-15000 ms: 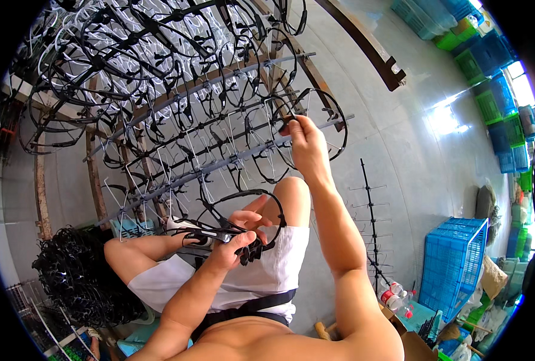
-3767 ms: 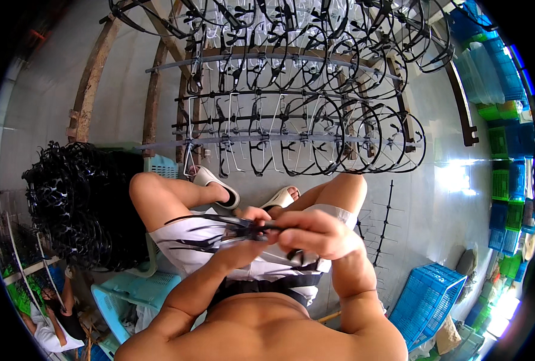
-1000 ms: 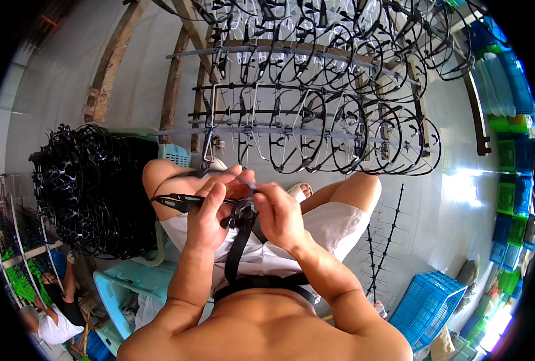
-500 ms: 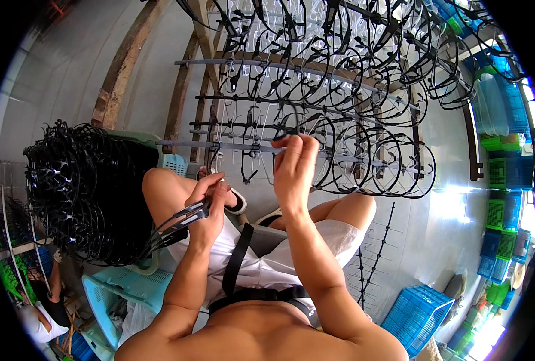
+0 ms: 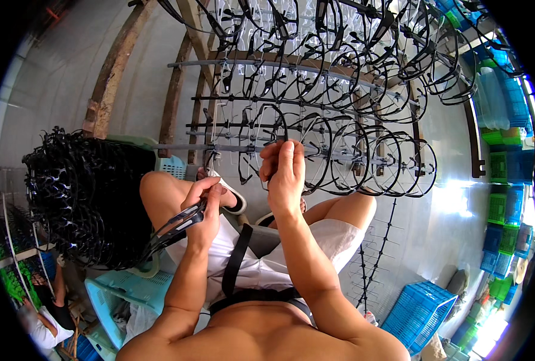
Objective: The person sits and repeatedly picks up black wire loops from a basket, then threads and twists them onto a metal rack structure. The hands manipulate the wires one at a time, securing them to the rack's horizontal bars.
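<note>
My left hand [image 5: 204,219], above my left thigh, is closed around a few thin black curved plastic frames [image 5: 176,227] whose ends trail toward the pile. In front of me my right hand [image 5: 287,180] is at the lower rods of a hanging rack, its fingers bent around part of a black curved frame [image 5: 284,117] that arcs up from them. The fingers hide where this frame meets the rack rod [image 5: 189,146]. To the right of that hand, several similar black looped frames [image 5: 363,156] hang on the rods' wire hooks.
A large heap of black frames [image 5: 81,192] stands at my left beside a light-blue plastic basket [image 5: 114,283]. Wooden posts [image 5: 114,72] rise beyond it. A blue crate [image 5: 418,313] sits at lower right. Stacked blue and green crates [image 5: 497,207] line the right side. Another person [image 5: 51,313] is at far left.
My right hand has shifted slightly left and down along the rack, and the frame in it now arcs upright. My left hand has stayed nearly in place with its frames.
</note>
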A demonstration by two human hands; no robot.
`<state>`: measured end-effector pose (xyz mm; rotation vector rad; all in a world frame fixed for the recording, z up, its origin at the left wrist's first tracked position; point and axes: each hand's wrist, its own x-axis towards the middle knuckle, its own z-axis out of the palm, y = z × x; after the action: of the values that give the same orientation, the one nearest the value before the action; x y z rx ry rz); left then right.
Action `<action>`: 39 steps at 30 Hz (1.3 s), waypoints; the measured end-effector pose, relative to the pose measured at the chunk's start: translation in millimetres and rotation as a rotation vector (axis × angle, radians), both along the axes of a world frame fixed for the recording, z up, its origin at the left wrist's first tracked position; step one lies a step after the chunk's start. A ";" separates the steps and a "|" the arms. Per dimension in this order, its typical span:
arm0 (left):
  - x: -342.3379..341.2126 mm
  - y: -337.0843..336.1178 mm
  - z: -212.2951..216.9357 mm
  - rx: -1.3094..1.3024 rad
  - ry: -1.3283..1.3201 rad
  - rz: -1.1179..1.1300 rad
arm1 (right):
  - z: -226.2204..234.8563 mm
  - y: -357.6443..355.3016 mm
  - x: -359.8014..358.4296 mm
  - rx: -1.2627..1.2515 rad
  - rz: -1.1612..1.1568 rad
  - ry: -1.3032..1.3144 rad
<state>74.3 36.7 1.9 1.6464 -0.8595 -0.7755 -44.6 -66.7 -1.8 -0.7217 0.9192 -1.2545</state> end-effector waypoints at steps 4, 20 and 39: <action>0.4 -2.6 -6.4 -0.029 0.046 0.016 | -6.4 8.4 -6.0 0.010 -0.019 -0.150; 2.1 -4.0 -11.0 -0.120 0.064 -0.013 | -20.9 -5.0 2.2 0.078 0.023 -0.278; -2.0 -14.6 -1.4 -0.123 0.159 0.015 | -38.2 39.8 -7.4 -0.002 0.106 -0.403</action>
<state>72.3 22.1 0.5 1.4607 -0.7657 -0.8154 -52.1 -26.9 -40.0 -0.4866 0.5424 -1.2470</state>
